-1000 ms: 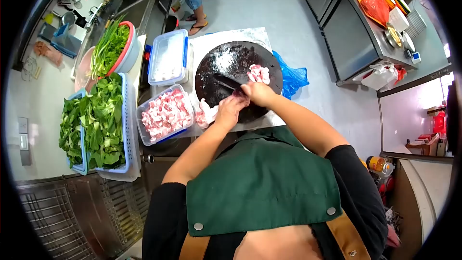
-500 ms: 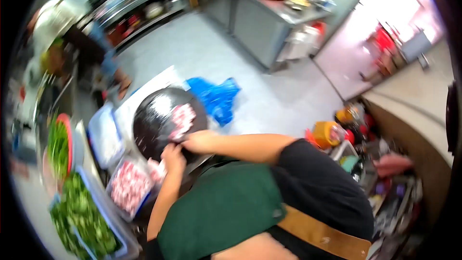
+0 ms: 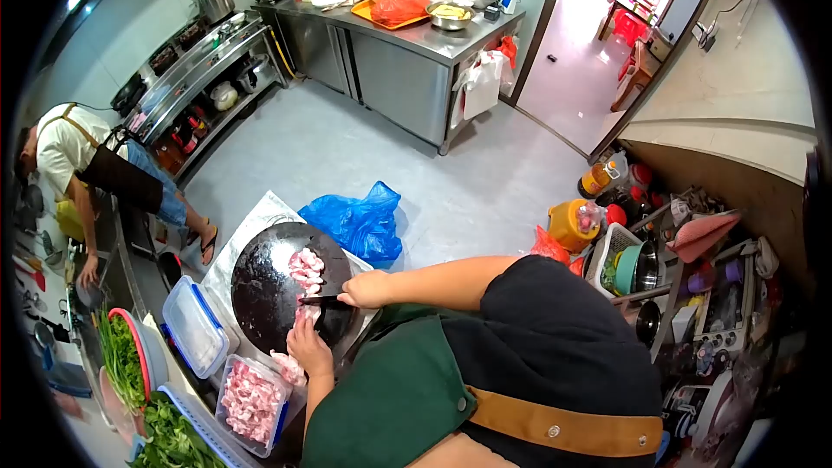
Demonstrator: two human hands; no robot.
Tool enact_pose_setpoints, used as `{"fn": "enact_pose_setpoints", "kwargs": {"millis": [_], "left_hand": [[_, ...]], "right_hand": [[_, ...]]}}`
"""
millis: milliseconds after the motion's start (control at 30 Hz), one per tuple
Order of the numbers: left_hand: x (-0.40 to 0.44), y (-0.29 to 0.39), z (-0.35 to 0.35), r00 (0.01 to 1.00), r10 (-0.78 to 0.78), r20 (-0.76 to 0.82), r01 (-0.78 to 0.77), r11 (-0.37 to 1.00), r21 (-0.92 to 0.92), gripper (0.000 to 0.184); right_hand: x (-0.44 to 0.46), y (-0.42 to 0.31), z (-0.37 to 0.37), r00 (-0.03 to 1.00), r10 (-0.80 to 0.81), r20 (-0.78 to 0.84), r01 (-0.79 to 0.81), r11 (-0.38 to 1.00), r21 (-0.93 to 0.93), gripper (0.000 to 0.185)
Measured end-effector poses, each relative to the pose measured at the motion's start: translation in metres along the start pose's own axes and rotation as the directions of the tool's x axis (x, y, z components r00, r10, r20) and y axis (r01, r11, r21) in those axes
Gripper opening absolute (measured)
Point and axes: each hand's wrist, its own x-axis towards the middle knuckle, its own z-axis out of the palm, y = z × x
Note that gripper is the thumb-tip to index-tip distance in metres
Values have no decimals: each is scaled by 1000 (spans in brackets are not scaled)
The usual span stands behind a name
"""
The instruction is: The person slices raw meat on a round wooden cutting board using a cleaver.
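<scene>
The right hand (image 3: 365,289), at the board's (image 3: 258,284) 3 o'clock, grips the knife (image 3: 321,299). The left hand (image 3: 309,347) holds meat (image 3: 308,314) down at 5 o'clock. Cut pieces (image 3: 306,266) lie at 1 o'clock; a tub (image 3: 278,425) stands outside 7 o'clock.

Meat (image 3: 306,269) lies on the chopping board (image 3: 263,284), a tub (image 3: 280,426) at its near left, a bag (image 3: 360,218) behind to the right.

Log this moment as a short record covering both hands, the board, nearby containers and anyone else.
Right hand: grips a knife
Left hand: on a piece of meat, near the blade
Board: round, dark
Small pile: meat, on the board, beyond the knife
Tub: open, full of meat pieces, beside the board
Blue bag: beyond the board
Other person: bent forward, left of view
</scene>
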Motion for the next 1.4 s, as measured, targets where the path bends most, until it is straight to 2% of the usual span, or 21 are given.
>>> {"fn": "enact_pose_setpoints", "kwargs": {"millis": [133, 167, 267, 300, 333, 367, 400, 433, 500, 567, 667, 767, 833, 933, 1100, 1233, 1333, 1367, 1400], "left_hand": [[1, 1, 2, 999, -8, 34, 7, 1000, 24, 39], [1, -1, 2, 999, -15, 30, 14, 999, 33, 39], [3, 1, 0, 996, 51, -72, -53, 998, -24, 36], [4, 3, 0, 995, 37, -97, -43, 997, -61, 33], [6, -1, 3, 992, 37, -118, -55, 986, -154, 33], [5, -5, 4, 995, 20, -99, -36, 984, -173, 33], [4, -1, -3, 995, -4, -96, -5, 996, -93, 32], [-3, -2, 2, 996, -56, -73, 52, 997, -52, 28], [-2, 1, 5, 993, -119, -22, 119, 993, 12, 21], [2, 1, 8, 989, -145, -38, 145, 989, -14, 19], [5, 4, 4, 987, -156, -36, 156, 988, -8, 21], [4, 4, 4, 982, -189, 6, 189, 982, -4, 22], [6, 5, 5, 978, -209, 11, 209, 978, -17, 24], [8, 6, 3, 976, -218, 17, 219, 975, -44, 26], [9, 7, 3, 975, -222, 26, 223, 973, -62, 27], [7, 5, 3, 971, -215, 101, 222, 973, -68, 28], [8, 2, 4, 929, -252, 270, 261, 965, 3, 30], [9, 2, 2, 932, -245, 267, 252, 968, 11, 30], [12, 3, 0, 962, -207, 176, 221, 973, -65, 31]], "right_hand": [[19, -5, -5, 997, 31, -66, -27, 998, 63, 48], [24, -5, -4, 995, -3, -96, 11, 996, 83, 49], [20, -21, -12, 999, 5, -50, 3, 990, 142, 53], [8, -29, -19, 996, -91, -20, 93, 994, 63, 51], [14, -18, 1, 958, -288, -8, 286, 952, -110, 46], [6, -26, 3, 967, -254, 31, 256, 958, -127, 40], [1, -31, 12, 997, -69, 37, 71, 996, -60, 38], [-8, -35, 10, 991, -126, 40, 129, 990, -61, 41], [-17, -36, 12, 991, -122, 53, 126, 989, -83, 41], [-16, -31, 18, 994, -73, 83, 81, 992, -98, 40], [-15, -32, 18, 992, -95, 83, 103, 989, -104, 41], [-12, -33, 20, 992, -115, 61, 125, 971, -205, 43], [-9, -34, 23, 987, -159, -21, 145, 941, -307, 44], [-8, -39, 16, 987, -161, -19, 145, 929, -340, 45], [-6, -36, 12, 993, -112, 38, 119, 945, -305, 46], [26, -39, 26, 979, -200, -25, 189, 956, -224, 42], [76, -63, 38, 980, -191, 49, 197, 961, -195, 44], [87, -65, 39, 967, -254, -12, 249, 955, -163, 40], [106, -58, 33, 928, -366, 75, 374, 912, -172, 37]]}}
